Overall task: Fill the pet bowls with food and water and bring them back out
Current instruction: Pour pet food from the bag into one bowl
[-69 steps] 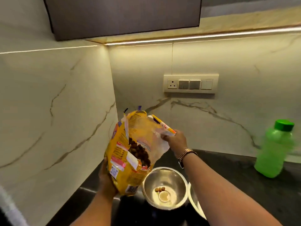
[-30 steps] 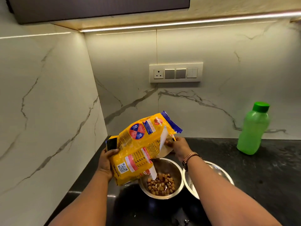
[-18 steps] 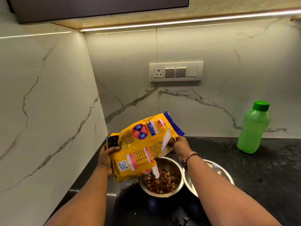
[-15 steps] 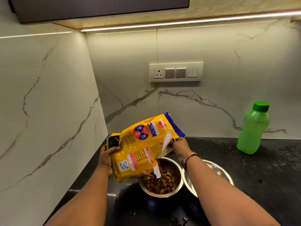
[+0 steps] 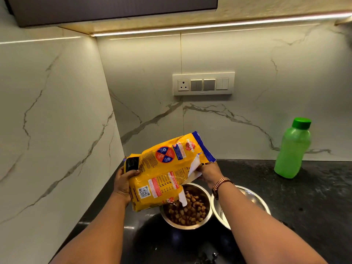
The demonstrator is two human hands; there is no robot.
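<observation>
Yellow food bag (image 5: 163,174) tilted over kibble-filled steel bowl (image 5: 187,223); second bowl (image 5: 253,199) beside.

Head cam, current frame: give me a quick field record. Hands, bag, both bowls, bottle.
left hand: grips the bottom end of the bag
right hand: pinches the bag's torn top flap
food bag: yellow, tilted, open corner down over the left bowl
left bowl: steel, holds brown kibble
right bowl: steel, partly hidden by the right forearm, no kibble visible
green bottle: upright, cap on, on the counter at right, apart from the bowls
counter: dark stone
</observation>
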